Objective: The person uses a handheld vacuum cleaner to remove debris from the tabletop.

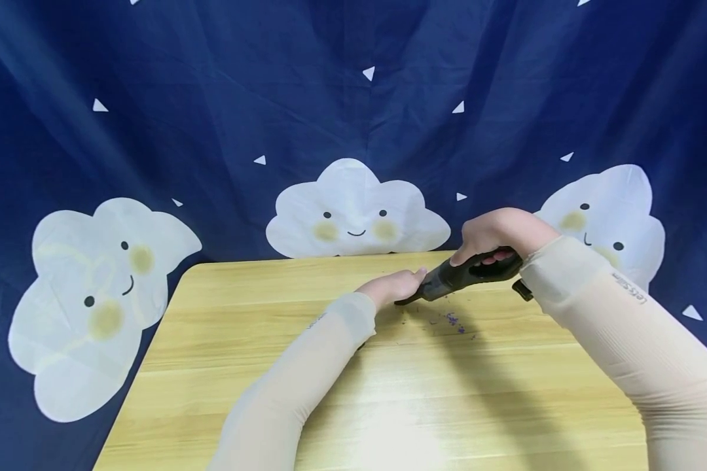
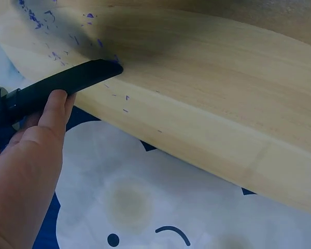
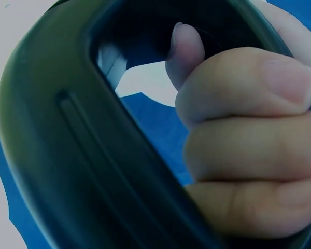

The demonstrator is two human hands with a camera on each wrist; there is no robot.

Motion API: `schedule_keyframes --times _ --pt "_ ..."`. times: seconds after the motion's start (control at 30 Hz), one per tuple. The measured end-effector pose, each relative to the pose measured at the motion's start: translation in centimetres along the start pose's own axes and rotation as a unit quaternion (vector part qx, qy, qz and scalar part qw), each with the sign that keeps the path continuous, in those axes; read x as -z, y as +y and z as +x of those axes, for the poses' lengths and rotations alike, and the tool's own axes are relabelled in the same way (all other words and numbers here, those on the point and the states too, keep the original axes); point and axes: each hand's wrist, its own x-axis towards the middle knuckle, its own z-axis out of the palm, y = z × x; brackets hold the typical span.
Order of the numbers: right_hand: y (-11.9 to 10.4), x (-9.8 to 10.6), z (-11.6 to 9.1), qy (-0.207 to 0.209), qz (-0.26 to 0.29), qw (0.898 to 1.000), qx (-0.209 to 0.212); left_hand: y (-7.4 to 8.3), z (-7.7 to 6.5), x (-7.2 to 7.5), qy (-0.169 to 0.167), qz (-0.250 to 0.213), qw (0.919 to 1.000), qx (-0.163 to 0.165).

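Observation:
My right hand (image 1: 497,232) grips the loop handle of a black handheld vacuum cleaner (image 1: 462,275). In the right wrist view, several curled fingers (image 3: 249,140) wrap the handle (image 3: 114,145). The vacuum slopes down to the left, its flat nozzle (image 2: 67,83) low over the wooden table (image 1: 241,347). My left hand (image 1: 391,288) holds the nozzle near its base, fingertips (image 2: 57,98) against its side; the rest of that grip is partly hidden. Small purple scraps (image 1: 453,320) lie scattered near the nozzle tip.
Behind the table's far edge hangs a dark blue curtain (image 1: 230,98) with smiling white clouds (image 1: 356,222) and small white triangles. A long shadow (image 1: 501,386) crosses the right part of the tabletop. Beige sleeves cover both forearms.

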Motion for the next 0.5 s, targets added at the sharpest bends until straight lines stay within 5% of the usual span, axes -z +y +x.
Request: schedule_keyframes --times 0.5 --pt "0.02 -0.36 0.38 -0.010 0.011 1.000 0.024 -0.20 -0.41 0.35 0.002 0.022 0.9996 0.015"
